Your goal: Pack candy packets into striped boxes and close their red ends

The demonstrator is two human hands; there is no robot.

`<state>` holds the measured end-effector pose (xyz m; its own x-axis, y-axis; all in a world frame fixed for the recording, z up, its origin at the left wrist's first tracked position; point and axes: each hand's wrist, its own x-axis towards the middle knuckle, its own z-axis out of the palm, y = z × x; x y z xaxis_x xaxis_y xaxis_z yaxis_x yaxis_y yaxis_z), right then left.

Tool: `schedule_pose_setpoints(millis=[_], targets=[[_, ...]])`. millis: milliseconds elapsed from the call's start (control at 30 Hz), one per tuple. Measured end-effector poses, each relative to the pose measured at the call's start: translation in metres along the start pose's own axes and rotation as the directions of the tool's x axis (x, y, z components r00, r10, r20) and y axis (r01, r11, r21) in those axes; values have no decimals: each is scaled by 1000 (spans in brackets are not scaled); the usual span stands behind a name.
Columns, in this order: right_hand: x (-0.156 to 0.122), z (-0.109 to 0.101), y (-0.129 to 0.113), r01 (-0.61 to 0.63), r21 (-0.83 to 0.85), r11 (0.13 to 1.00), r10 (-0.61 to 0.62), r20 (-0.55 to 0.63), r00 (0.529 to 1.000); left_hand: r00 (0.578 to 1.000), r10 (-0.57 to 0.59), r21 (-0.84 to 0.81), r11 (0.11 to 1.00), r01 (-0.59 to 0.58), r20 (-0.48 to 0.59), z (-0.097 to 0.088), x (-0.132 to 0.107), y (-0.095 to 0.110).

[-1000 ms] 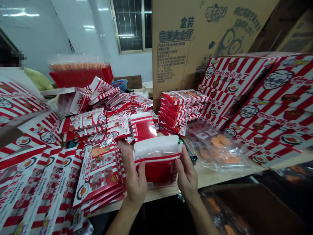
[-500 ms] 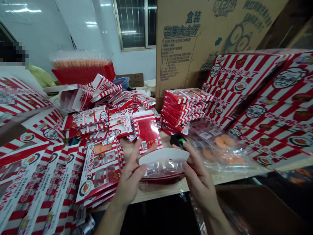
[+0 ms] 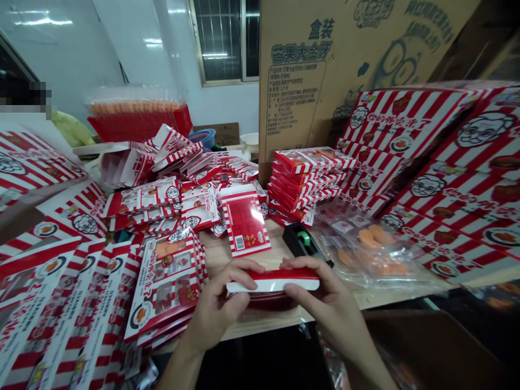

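A red and white candy box [image 3: 270, 284] stands on end at the table's front edge, its white end flap folded toward me. My left hand [image 3: 227, 295] grips its left side, fingers on the top edge and thumb below the flap. On the right side, my right hand [image 3: 314, 292] holds it the same way, fingers curled over the far edge. Just beyond lies a flat red box [image 3: 247, 219] with a barcode. A black tape dispenser [image 3: 304, 242] with green tape sits behind my right hand.
Stacked striped boxes [image 3: 162, 281] crowd the left, with a looser pile [image 3: 179, 157] behind. Another stack [image 3: 306, 173] stands at centre right. Clear bags with orange pieces [image 3: 374, 246] lie to the right, before large striped cartons [image 3: 406, 124]. A big cardboard box [image 3: 296, 103] stands behind.
The box's open end, which showed clear plastic inside, is now covered by the folded flap. My fingers have gone from spread beside it to pressing on its top edge.
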<state>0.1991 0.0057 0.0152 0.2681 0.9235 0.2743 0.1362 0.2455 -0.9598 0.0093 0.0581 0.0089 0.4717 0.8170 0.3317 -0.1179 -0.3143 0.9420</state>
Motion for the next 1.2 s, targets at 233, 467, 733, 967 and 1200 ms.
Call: schedule_pose_setpoints(millis=[233, 467, 733, 967, 1200], targets=[[8, -9, 4, 45, 97, 994, -57, 126, 990, 999, -29, 13, 1000, 29, 20, -7, -2, 2], [14, -16, 16, 158, 149, 976, -188, 223, 956, 992, -128, 104, 987, 127, 1, -5, -4, 13], [10, -2, -2, 328, -171, 929, -309, 126, 943, 844, 260, 208, 961, -180, -469, 23, -18, -17], [8, 8, -28, 530, -475, 702, -428, 313, 848, 896, 177, 184, 977, -109, -407, 18, -23, -15], [13, 1, -23, 529, -415, 740, -369, 408, 835, 984, 121, 111, 988, -107, -128, -5, -24, -6]])
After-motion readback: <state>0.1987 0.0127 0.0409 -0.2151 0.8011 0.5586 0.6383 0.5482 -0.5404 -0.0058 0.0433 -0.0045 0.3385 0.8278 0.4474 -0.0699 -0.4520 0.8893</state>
